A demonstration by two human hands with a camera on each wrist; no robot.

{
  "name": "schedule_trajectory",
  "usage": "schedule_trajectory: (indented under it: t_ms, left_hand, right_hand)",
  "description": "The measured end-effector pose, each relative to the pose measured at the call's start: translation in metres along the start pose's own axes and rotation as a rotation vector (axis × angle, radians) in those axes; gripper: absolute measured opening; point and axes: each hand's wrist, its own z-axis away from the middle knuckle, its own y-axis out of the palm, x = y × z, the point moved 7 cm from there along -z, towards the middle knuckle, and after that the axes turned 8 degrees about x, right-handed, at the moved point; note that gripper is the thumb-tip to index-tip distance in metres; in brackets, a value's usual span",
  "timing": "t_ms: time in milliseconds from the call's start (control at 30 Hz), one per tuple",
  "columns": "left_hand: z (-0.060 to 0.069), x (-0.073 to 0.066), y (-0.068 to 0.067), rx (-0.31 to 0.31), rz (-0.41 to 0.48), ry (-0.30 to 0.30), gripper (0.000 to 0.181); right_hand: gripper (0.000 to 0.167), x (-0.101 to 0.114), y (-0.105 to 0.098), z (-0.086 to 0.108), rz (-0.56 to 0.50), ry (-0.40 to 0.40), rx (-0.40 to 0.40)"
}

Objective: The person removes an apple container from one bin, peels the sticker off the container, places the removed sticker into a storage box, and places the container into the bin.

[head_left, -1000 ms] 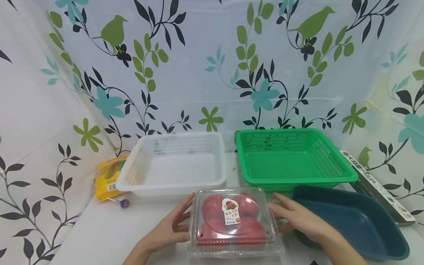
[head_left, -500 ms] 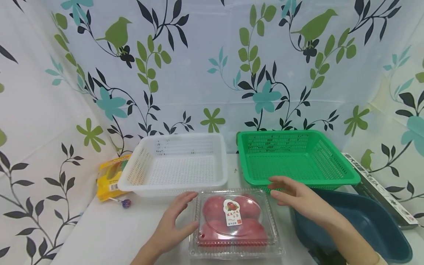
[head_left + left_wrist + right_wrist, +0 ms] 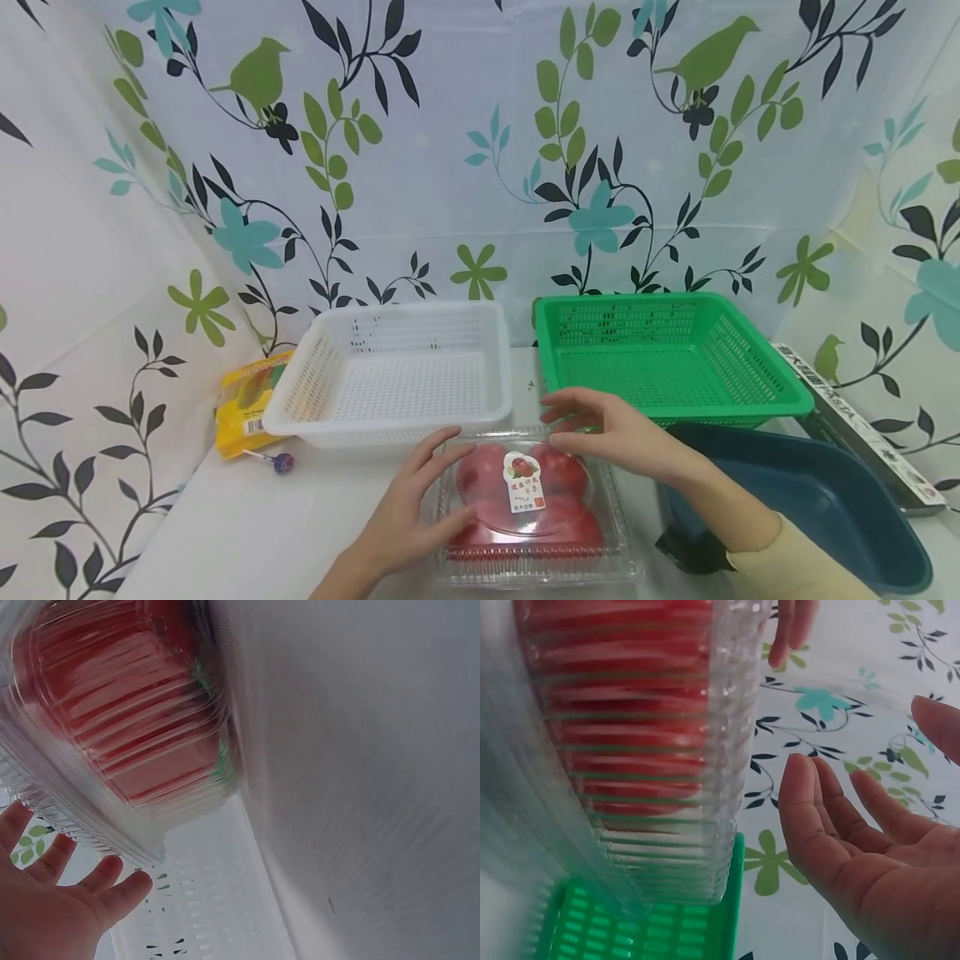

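A clear plastic clamshell box of red apples (image 3: 558, 518), with a white label (image 3: 522, 481) on its lid, lies on the table in front. My left hand (image 3: 408, 508) is at the box's left edge, fingers spread and partly over the lid. In the left wrist view these fingers (image 3: 112, 889) are by the box's rim; whether they touch it I cannot tell. Over the far right corner hovers my right hand (image 3: 618, 433), its fingers loosely bent. The right wrist view shows that hand (image 3: 870, 862) apart from the box's ribbed side (image 3: 630, 750), holding nothing.
Behind the box stand a white basket (image 3: 416, 429) and a green basket (image 3: 675, 410). A dark blue basin (image 3: 817, 500) sits at right, beside a long pasta box (image 3: 862, 433). At left lie a yellow bag (image 3: 243, 408) and a lollipop (image 3: 282, 463).
My hands have left the sides of the apple box. The right one has risen and moved left over the far corner; the left has shifted right over the lid's edge. The box stays put.
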Motion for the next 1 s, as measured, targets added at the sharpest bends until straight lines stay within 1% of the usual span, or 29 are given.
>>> schedule_trajectory:
  t_ms: [100,233,367,500,667,767,1000]
  left_hand:
    - [-0.002,0.001,0.001,0.002,-0.016,-0.002,0.06]
    - [-0.002,0.002,0.002,0.011,-0.018,-0.007,0.059]
    - [-0.001,0.003,0.002,0.019,-0.007,-0.003,0.06]
    - [-0.001,0.005,0.003,0.035,0.004,-0.001,0.061]
    - [-0.001,0.008,0.004,0.045,0.018,-0.006,0.061]
    - [-0.001,0.008,0.004,0.047,0.023,-0.002,0.059]
    - [0.001,0.008,0.004,0.042,0.03,0.014,0.059]
  right_hand:
    - [0.053,0.001,0.004,-0.008,0.005,-0.021,0.022]
    - [0.052,-0.002,0.01,-0.017,0.004,-0.029,0.06]
    - [0.052,-0.006,0.016,-0.021,0.003,-0.03,0.093]
    - [0.05,-0.005,0.02,-0.024,0.016,-0.039,0.107]
    - [0.05,-0.005,0.026,-0.028,0.042,-0.01,0.131]
    - [0.05,-0.006,0.031,-0.031,0.09,0.003,0.143]
    - [0.044,-0.003,0.038,-0.035,0.231,-0.017,0.16]
